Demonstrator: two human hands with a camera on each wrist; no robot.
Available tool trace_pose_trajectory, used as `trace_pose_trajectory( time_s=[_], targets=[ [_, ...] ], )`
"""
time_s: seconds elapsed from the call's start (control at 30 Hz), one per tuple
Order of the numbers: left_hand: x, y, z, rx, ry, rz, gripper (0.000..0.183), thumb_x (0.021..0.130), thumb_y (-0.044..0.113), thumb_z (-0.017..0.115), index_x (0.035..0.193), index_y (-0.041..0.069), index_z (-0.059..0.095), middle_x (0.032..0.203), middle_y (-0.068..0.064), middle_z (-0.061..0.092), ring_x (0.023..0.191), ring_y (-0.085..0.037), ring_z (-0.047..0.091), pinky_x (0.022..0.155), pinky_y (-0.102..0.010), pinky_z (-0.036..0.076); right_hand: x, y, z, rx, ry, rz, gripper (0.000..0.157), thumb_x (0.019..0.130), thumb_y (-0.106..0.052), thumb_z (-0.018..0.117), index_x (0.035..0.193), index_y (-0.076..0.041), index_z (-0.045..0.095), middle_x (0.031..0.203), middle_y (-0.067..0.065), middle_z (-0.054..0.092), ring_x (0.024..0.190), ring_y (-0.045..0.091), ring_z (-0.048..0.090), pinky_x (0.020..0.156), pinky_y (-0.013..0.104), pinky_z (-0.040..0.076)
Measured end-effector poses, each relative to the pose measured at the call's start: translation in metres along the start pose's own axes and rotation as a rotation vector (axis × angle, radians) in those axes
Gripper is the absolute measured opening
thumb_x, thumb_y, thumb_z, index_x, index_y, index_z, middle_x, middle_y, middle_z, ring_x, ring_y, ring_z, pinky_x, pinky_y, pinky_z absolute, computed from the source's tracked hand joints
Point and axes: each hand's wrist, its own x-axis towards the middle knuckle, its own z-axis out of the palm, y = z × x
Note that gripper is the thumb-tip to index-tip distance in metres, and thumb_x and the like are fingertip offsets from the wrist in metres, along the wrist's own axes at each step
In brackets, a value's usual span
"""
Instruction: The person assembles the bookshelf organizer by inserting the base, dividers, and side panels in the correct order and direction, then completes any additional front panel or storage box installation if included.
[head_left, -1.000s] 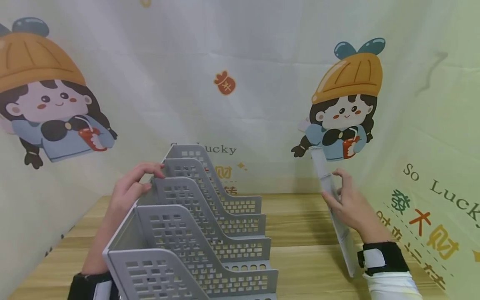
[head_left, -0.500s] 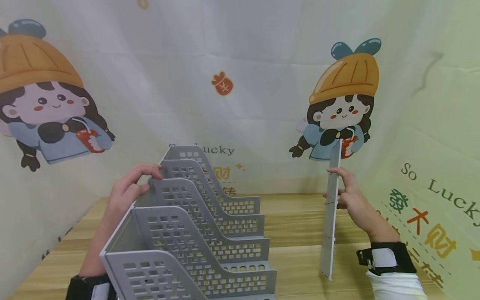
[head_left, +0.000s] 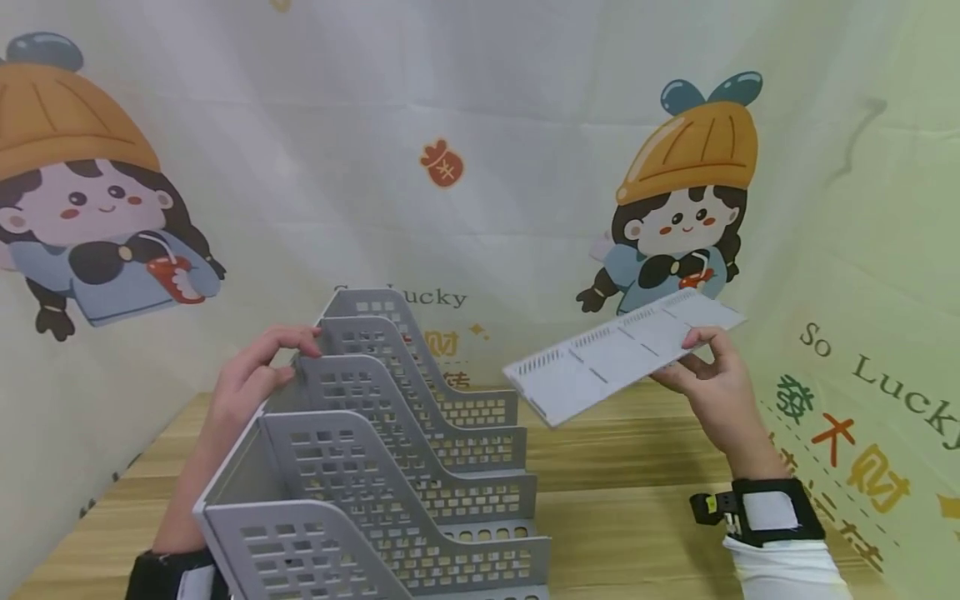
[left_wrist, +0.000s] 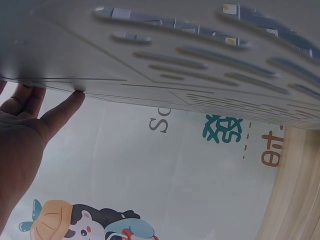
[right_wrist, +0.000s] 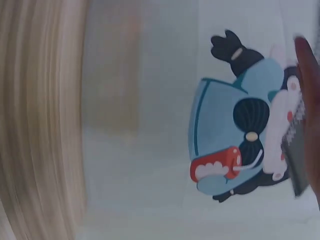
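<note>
A grey plastic file rack [head_left: 378, 467] with several perforated dividers stands on the table at left. My left hand [head_left: 251, 387] holds its upper back edge, fingertips curled over the rim. In the left wrist view, the rack's slotted panel [left_wrist: 145, 65] fills the top, with the left hand [left_wrist: 25, 135] at its edge. Over at right, my right hand [head_left: 716, 396] pinches a long, flat light-grey panel [head_left: 607, 354] near its right end. The panel is raised off the table, tilted, its marked and slotted face showing. Only slivers of the right hand [right_wrist: 311, 110] and panel [right_wrist: 297, 160] appear in the right wrist view.
The wood-grain table [head_left: 622, 533] extends under the rack and to its right. A pale printed cloth [head_left: 525, 167] with cartoon figures hangs behind and along both sides.
The right hand has turned the panel from upright and edge-on to a slanted, flatter pose, its far end now reaching left toward the rack. The left hand and rack have stayed in place.
</note>
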Motion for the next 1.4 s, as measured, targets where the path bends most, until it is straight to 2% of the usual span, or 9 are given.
trace_pose_trajectory(
  time_s=[0.1,0.27,0.47,0.67,0.8,0.97,1.1,1.23,1.4],
  targets=[
    [0.000,-0.001,-0.001,-0.003,0.001,-0.001,0.032,0.100,0.000,0.037,0.110,0.005,0.068,0.134,0.013,0.066,0.130,-0.007,0.053,0.098,-0.015,0.042,0.002,-0.002,0.011,-0.127,0.151,-0.017,0.021,0.106,-0.003,0.062,0.125,-0.007,0.053,0.134,-0.002,0.054,0.108,-0.004,0.069,0.085,0.016,0.062],
    [-0.001,-0.002,-0.002,0.004,-0.001,-0.007,0.033,0.102,0.001,0.037,0.110,0.006,0.068,0.135,0.013,0.065,0.131,-0.006,0.053,0.096,-0.015,0.043,0.001,-0.007,0.021,-0.528,0.202,-0.126,0.029,0.112,-0.023,0.052,0.122,0.003,0.060,0.102,0.015,0.071,0.078,-0.019,0.064,0.066,0.006,0.057],
    [0.001,-0.001,-0.001,0.001,-0.003,0.002,0.032,0.102,0.002,0.038,0.110,0.006,0.068,0.134,0.014,0.066,0.131,-0.006,0.054,0.096,-0.014,0.044,-0.003,-0.024,0.026,-0.857,0.261,-0.375,0.039,0.109,-0.030,0.060,0.088,0.001,0.071,0.067,0.022,0.072,0.052,0.028,0.070,0.048,0.039,0.056],
    [0.004,-0.001,0.001,0.010,0.004,0.081,0.031,0.094,-0.006,0.040,0.105,0.003,0.068,0.127,0.017,0.069,0.127,-0.001,0.057,0.101,-0.013,0.040,-0.005,-0.040,0.034,-0.942,0.218,-0.531,0.045,0.102,-0.014,0.073,0.060,-0.005,0.057,0.049,0.008,0.051,0.048,0.009,0.041,0.045,0.018,0.027],
    [0.003,0.000,0.001,0.017,0.001,0.077,0.030,0.095,-0.005,0.041,0.106,0.002,0.068,0.127,0.018,0.068,0.127,0.000,0.057,0.101,-0.012,0.039,-0.008,-0.053,0.040,-0.889,0.161,-0.579,0.033,0.097,-0.004,0.075,0.065,-0.004,0.064,0.052,0.005,0.054,0.051,0.001,0.040,0.046,0.014,0.027],
    [0.003,0.002,0.000,0.006,0.000,0.053,0.030,0.097,-0.003,0.040,0.108,0.003,0.068,0.130,0.015,0.068,0.129,-0.002,0.056,0.101,-0.013,0.040,-0.013,-0.076,0.053,-0.812,0.110,-0.467,0.015,0.098,-0.001,0.072,0.084,0.000,0.076,0.062,0.010,0.068,0.055,-0.008,0.049,0.046,0.011,0.037],
    [0.003,0.002,-0.001,0.009,-0.001,0.037,0.031,0.099,-0.001,0.038,0.109,0.004,0.068,0.131,0.014,0.067,0.130,-0.004,0.055,0.101,-0.014,0.040,-0.019,-0.091,0.064,-0.706,0.004,-0.167,0.026,0.103,-0.010,0.069,0.124,0.004,0.076,0.086,0.021,0.081,0.062,-0.006,0.066,0.053,0.015,0.053],
    [0.003,0.001,-0.001,0.021,-0.001,0.033,0.031,0.099,-0.001,0.038,0.109,0.005,0.068,0.131,0.016,0.067,0.130,-0.003,0.054,0.101,-0.013,0.040,-0.023,-0.093,0.078,-0.666,-0.115,0.153,0.043,0.105,-0.018,0.066,0.143,0.003,0.064,0.102,0.025,0.081,0.073,0.015,0.079,0.060,0.026,0.062],
    [0.003,0.001,0.000,0.019,0.002,0.042,0.032,0.097,-0.002,0.039,0.108,0.004,0.068,0.130,0.016,0.068,0.130,-0.002,0.055,0.102,-0.015,0.039,-0.027,-0.078,0.099,-0.767,-0.194,0.205,0.040,0.101,-0.014,0.063,0.137,0.003,0.068,0.083,0.016,0.081,0.066,0.015,0.072,0.057,0.029,0.057]
  ],
)
